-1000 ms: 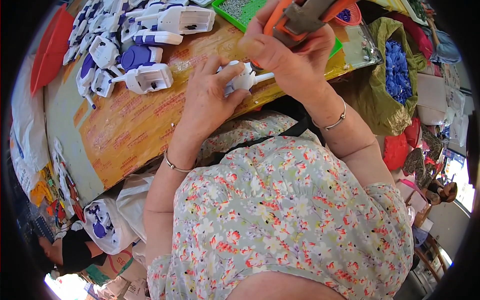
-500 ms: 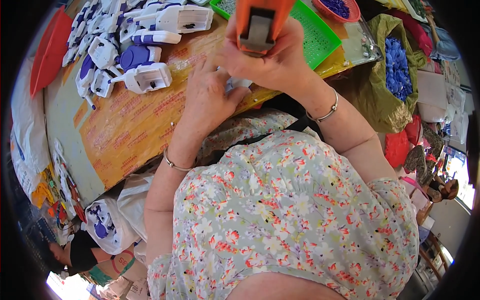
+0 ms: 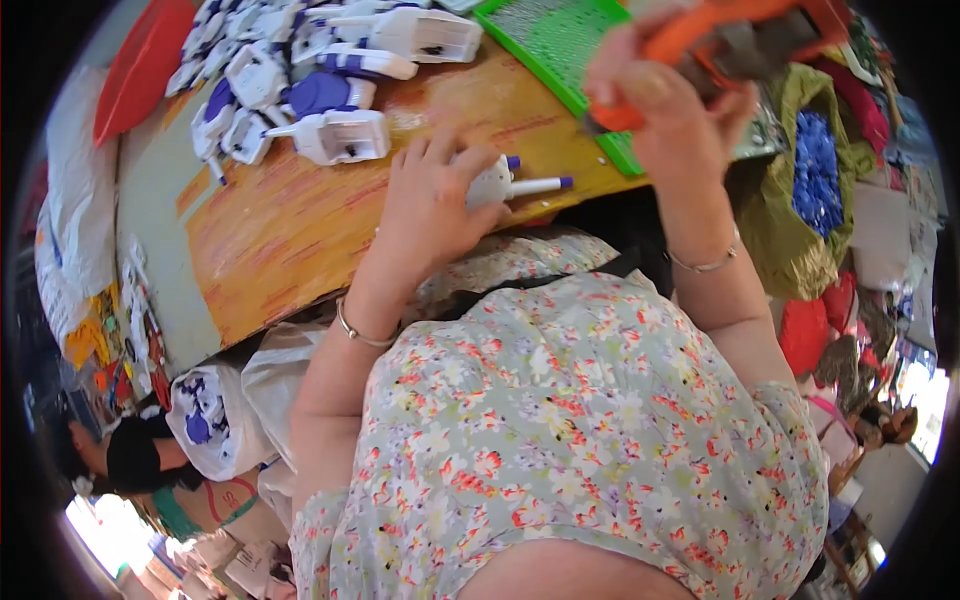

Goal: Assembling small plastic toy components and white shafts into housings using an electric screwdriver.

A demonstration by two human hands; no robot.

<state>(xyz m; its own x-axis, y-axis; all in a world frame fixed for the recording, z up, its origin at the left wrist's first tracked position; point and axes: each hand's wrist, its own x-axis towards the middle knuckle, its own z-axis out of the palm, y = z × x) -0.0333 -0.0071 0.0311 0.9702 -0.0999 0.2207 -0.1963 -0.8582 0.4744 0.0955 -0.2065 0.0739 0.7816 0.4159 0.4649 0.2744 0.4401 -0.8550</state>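
Note:
In my right hand (image 3: 680, 125) is an orange power tool (image 3: 745, 40), probably an electric screwdriver, wrapped by my fingers and blurred by motion. It is raised over the right side of the table, with its dark tip pointing left. My left hand (image 3: 430, 205) rests near the table's front edge, thumb and fingers around a white plastic part (image 3: 490, 187). A white stem with a purple tip sticks out of this part to the right. Part of the piece is hidden under my fingers. Left of my hand lies a white open housing (image 3: 342, 137) with a handle.
Several white and purple plastic pieces (image 3: 322, 93) are heaped at the far left. A green tray (image 3: 528, 68) of small metal bits sits beyond my right hand. A red basin (image 3: 140, 70) leans at the left edge. To the right stands an olive sack (image 3: 790, 235) of blue parts.
My right hand has lifted the power tool away to the right and tilted it sideways. The white part in my left hand now shows. The view has shifted slightly.

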